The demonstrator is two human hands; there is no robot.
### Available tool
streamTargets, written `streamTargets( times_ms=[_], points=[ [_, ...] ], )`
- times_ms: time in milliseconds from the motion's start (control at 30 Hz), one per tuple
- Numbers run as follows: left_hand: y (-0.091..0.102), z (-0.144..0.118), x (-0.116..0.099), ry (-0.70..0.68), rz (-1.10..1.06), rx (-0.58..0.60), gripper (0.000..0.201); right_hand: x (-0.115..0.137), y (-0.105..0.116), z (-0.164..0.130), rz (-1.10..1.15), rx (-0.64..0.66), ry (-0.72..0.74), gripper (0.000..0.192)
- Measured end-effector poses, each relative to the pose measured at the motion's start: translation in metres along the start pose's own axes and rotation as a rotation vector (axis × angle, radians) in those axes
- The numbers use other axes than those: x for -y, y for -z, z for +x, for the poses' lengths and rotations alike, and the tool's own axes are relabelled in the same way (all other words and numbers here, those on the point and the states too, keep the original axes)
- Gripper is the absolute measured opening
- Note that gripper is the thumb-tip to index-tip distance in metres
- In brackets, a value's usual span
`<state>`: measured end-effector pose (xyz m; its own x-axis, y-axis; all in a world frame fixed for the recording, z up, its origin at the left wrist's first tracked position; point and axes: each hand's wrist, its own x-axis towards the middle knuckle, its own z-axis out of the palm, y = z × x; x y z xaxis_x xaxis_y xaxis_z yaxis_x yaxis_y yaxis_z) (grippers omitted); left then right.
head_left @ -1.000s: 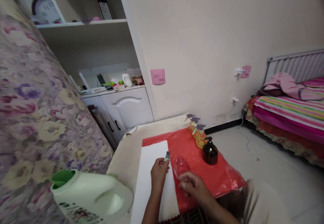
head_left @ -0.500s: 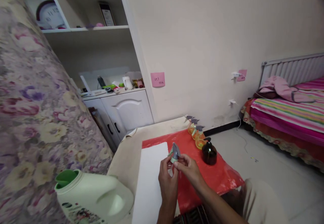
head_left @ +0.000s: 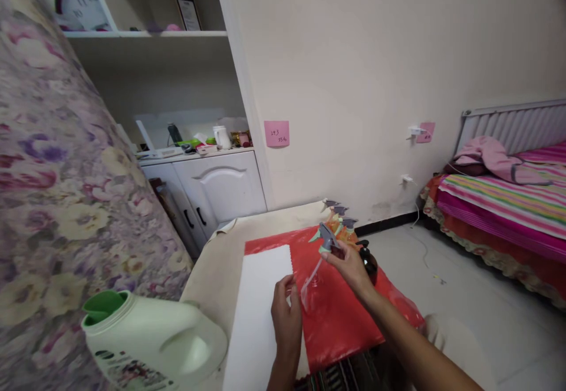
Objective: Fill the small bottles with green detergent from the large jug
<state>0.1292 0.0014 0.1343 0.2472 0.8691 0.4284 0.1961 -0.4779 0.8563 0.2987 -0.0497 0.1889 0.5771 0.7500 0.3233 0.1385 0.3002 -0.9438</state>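
Note:
My right hand (head_left: 347, 264) grips a trigger sprayer head (head_left: 328, 239), grey with a pale green nozzle and collar. Its thin clear dip tube (head_left: 313, 276) slants down to the left over the red sheet. Low beside that tube's end is my left hand (head_left: 286, 311), fingers loosely curled with a gap to the thumb and nothing visible in them. Behind the sprayer head stand several amber spray bottles (head_left: 349, 235) with grey heads, in a row. A dark round pump bottle (head_left: 369, 266) is partly covered by my right hand.
A red plastic sheet (head_left: 340, 326) and a white board (head_left: 256, 308) lie on the beige-covered table (head_left: 212, 273). At the left front lies a large pale green jug (head_left: 154, 338) with a green cap. A floral curtain (head_left: 84, 214) hangs at left; a bed (head_left: 499, 220) stands right.
Both hands were together at the sprayer head. Now the right hand has lifted it up and right, its tube showing, while the left hand is apart and lower. The view has shifted slightly.

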Motion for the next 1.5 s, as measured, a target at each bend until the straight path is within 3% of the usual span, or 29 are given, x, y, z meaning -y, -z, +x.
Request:
streamTargets(
  times_ms=[200,433,600,800,1133,1500],
  points=[
    [-0.016,-0.001,0.025,-0.023,0.023,0.103,0.026,0.008,0.004,0.008,-0.26,-0.025,0.125,0.021],
    [-0.02,0.002,0.022,-0.062,0.011,0.145,0.029,0.03,0.008,0.01,-0.431,-0.003,0.208,0.014],
    [-0.023,0.006,0.018,-0.045,-0.001,0.136,0.029,0.032,0.012,0.012,-0.486,0.02,0.256,0.011],
    [-0.027,0.009,0.017,-0.06,-0.041,0.162,0.027,0.012,0.001,0.004,-0.487,0.101,0.276,0.008],
    [-0.035,0.009,0.023,-0.012,-0.104,0.171,0.03,-0.048,-0.008,-0.015,-0.454,0.207,0.174,0.014],
    [-0.039,0.008,0.027,0.092,-0.205,0.198,0.034,-0.057,-0.008,-0.012,-0.408,0.239,0.156,0.017]
  ],
)
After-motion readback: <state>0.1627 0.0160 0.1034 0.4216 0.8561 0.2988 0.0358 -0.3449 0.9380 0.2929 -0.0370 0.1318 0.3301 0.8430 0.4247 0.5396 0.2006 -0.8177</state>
